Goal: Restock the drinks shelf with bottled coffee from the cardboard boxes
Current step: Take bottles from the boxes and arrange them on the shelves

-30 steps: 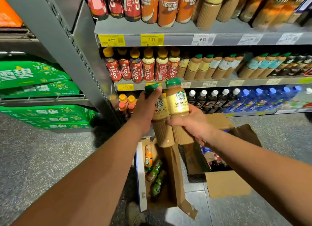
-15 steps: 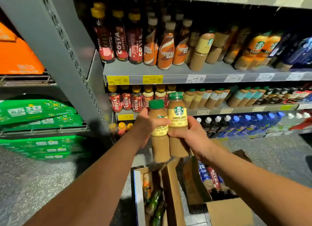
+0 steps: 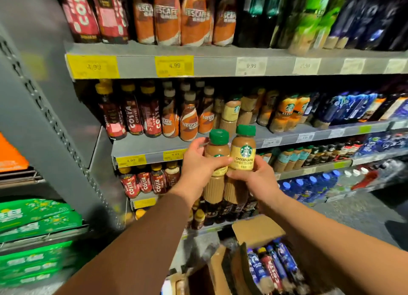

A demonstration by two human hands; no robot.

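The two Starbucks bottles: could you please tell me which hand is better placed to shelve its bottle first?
Probably the right. The right hand holds the Cheese Latte bottle higher, in front of the shelved Starbucks bottles; the left hand holds the other bottle lower, in front of the Nescafé bottles.

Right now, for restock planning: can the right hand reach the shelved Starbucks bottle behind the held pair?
Probably, though the right hand grips a Cheese Latte bottle; nothing else blocks the shelved Starbucks bottle.
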